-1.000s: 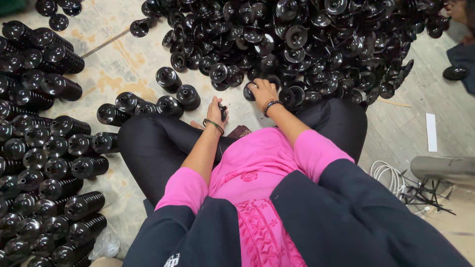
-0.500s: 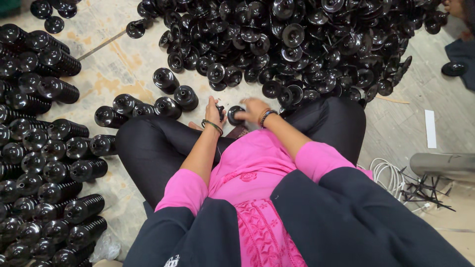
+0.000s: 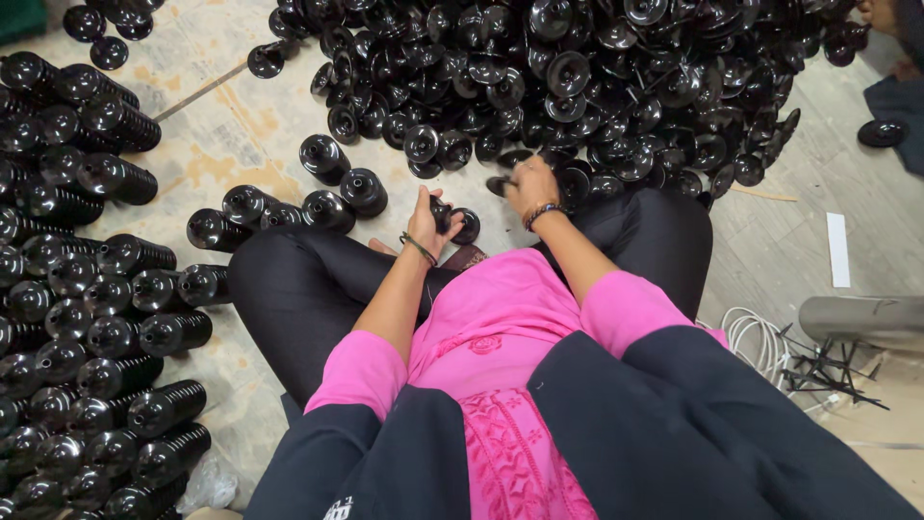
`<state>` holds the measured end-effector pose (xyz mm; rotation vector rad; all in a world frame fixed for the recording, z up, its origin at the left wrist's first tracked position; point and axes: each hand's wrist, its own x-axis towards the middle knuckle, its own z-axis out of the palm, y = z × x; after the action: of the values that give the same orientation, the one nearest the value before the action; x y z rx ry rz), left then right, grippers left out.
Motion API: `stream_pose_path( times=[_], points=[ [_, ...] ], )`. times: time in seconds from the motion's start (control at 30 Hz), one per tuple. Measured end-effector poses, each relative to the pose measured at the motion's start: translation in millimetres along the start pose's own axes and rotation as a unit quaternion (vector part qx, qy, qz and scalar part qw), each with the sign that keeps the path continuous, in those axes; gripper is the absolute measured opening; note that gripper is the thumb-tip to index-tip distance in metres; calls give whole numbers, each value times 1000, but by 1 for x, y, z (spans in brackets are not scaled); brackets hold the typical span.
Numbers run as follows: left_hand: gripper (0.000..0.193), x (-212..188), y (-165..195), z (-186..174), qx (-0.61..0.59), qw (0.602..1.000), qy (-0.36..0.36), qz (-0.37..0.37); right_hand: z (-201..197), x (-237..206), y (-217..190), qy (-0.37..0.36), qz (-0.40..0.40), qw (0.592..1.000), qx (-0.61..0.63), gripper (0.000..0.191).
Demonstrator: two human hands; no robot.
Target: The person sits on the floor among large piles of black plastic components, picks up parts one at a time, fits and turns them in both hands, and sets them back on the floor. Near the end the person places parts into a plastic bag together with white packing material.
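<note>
I sit cross-legged on the floor in a pink top and black trousers. My left hand (image 3: 424,220) grips a short stack of glossy black round caps (image 3: 454,221) in front of my knees. My right hand (image 3: 527,183) reaches forward into the near edge of a big loose heap of black caps (image 3: 577,77), with its fingers closed around one black cap (image 3: 500,183). Both wrists wear bracelets.
Long nested stacks of black caps (image 3: 87,308) lie in rows on my left. A few short stacks (image 3: 289,207) lie near my left knee. At right are white cable coils (image 3: 756,332), a grey tube (image 3: 861,318) and another person's hand (image 3: 881,14) at the top corner.
My right hand came back to the stack in my left hand, then reached forward again into the heap. My left hand stayed in place with the stack.
</note>
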<state>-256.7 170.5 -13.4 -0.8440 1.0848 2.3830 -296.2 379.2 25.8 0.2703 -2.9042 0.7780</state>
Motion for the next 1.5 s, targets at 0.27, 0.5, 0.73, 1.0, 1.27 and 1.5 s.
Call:
stream_pose_path(
  times=[0.27,0.5,0.73,1.0,1.27,1.5],
  points=[
    [76,6,-9,-3,22,998,-48,16,2,-46,-63,-178,-149,939,254,36],
    [75,-16,-2,4,29,990,-141,9,19,-41,-40,-153,-4,905,396,25],
    [80,-15,-8,11,171,971,-128,109,28,-31,-27,-136,160,788,578,21],
    [73,9,18,-13,71,987,144,-18,22,-37,-39,-81,-184,974,106,18],
    [62,-7,3,8,311,944,68,-87,37,-35,-51,-175,-132,976,1,17],
    [47,6,-4,-3,240,966,57,-84,1,1,-6,52,-157,986,-14,45]
  ],
)
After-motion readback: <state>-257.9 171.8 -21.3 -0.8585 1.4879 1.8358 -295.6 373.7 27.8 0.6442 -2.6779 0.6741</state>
